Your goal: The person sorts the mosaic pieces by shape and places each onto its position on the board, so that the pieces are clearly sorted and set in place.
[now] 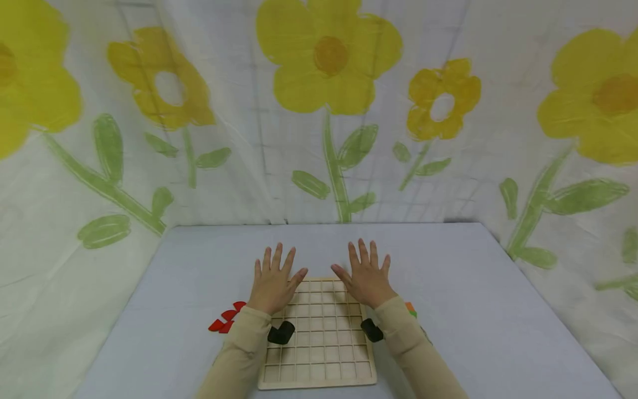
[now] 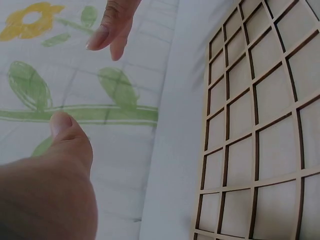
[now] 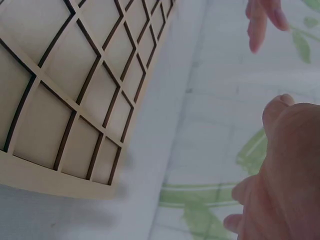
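A pale wooden grid board (image 1: 317,384) with square cells lies on the white table. My left hand (image 1: 273,288) is spread over its far left corner, fingers straight and pointing away, holding nothing. Over the far right corner my right hand (image 1: 368,282) is spread the same way, with nothing in it. The two thumbs point toward each other across the board's far edge. In the left wrist view, the thumb (image 2: 70,145) shows beside the grid board (image 2: 250,125). From the right wrist, the hand (image 3: 285,165) appears to the right of the board (image 3: 65,100).
Several red pieces (image 1: 228,315) lie left of the board, partly behind the left sleeve. Orange and green pieces (image 1: 411,308) peek out beside the right sleeve. Black wrist cameras (image 1: 282,333) sit at both wrists. A white curtain (image 1: 239,166) with painted yellow flowers hangs behind the table.
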### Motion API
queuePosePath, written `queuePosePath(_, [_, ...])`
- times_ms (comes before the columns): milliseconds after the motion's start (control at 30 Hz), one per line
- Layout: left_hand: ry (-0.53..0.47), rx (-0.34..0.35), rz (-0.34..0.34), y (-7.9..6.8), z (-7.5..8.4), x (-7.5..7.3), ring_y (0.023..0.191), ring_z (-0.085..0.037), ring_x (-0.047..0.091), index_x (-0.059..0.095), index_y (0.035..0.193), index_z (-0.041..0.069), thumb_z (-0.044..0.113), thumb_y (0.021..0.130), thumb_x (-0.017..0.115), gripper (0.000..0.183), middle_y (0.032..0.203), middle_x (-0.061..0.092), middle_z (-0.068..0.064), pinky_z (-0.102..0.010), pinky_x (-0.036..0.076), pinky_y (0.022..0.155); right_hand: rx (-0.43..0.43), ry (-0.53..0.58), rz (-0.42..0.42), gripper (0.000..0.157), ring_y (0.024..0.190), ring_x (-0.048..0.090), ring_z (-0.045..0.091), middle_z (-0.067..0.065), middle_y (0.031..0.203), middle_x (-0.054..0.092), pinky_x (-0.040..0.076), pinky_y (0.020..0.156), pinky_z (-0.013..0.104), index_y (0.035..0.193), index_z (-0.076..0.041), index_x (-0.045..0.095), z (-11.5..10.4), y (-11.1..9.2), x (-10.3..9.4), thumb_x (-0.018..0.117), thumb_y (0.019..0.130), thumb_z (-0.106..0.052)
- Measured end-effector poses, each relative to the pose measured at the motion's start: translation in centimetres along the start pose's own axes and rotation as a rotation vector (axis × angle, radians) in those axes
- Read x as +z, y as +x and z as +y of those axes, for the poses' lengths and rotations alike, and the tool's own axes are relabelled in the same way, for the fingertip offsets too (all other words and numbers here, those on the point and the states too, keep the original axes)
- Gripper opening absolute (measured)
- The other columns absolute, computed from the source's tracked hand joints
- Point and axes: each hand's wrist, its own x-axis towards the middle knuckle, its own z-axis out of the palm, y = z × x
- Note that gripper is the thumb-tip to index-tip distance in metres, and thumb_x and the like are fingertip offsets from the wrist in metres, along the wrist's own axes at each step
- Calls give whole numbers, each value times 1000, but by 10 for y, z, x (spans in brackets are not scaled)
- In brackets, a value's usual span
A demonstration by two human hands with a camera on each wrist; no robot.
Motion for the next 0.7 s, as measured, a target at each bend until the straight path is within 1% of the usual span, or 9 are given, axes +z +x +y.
queuePosePath(67, [5, -10, -3, -1, 0, -1, 146, -42, 2, 24, 153, 15, 57, 98, 34, 69, 159, 12, -18, -63, 6, 112, -5, 5, 5, 81, 146, -1, 42, 18, 159, 10, 3, 106, 73, 154, -10, 16, -1, 0, 0, 29, 95, -65])
queuePosePath(200, [-18, -24, -8, -5, 1, -4, 146, -42, 2, 26, 152, 12, 53, 99, 37, 68, 159, 13, -19, -63, 5, 112, -21, 12, 8, 80, 146, -1, 42, 19, 159, 12, 3, 105, 73, 153, -8, 19, -2, 1, 4, 32, 96, -63])
queuePosePath(300, [-23, -14, -15, -5, 3, -2, 145, -44, 3, 28, 151, 10, 51, 99, 39, 67, 158, 14, -21, -64, 6, 112, -11, 1, -20, 81, 146, -3, 41, 17, 160, 10, 2, 106, 72, 154, -9, 16, 3, -1, 10, 28, 96, -64])
queuePosePath(400, [1, 1, -15, -5, 2, 2, 145, -44, 5, 28, 151, 10, 52, 99, 37, 67, 158, 15, -21, -65, 7, 111, -13, -2, -36, 82, 146, -2, 42, 18, 159, 10, 4, 106, 72, 154, -8, 16, 6, -2, 14, 27, 96, -65])
queuePosePath(533, [3, 23, -1, -3, 1, 2, 144, -46, 7, 30, 151, 9, 52, 99, 37, 67, 157, 18, -23, -66, 8, 110, -11, 9, -43, 81, 146, -1, 42, 19, 159, 12, 4, 106, 72, 153, -7, 17, 8, -4, 10, 29, 96, -63])
queuePosePath(600, [11, 28, -5, -3, 0, 2, 144, -46, 7, 29, 151, 10, 53, 100, 35, 67, 157, 17, -23, -66, 8, 111, -6, 13, -45, 81, 146, -1, 42, 19, 159, 13, 4, 106, 72, 153, -7, 18, 9, -5, 8, 30, 96, -63])
queuePosePath(700, [13, 28, -31, -4, -1, -1, 144, -47, 8, 28, 151, 10, 52, 100, 35, 67, 157, 17, -23, -66, 8, 111, -1, 19, -49, 80, 146, 0, 42, 19, 158, 14, 5, 106, 72, 153, -7, 18, 11, -8, 4, 30, 97, -62])
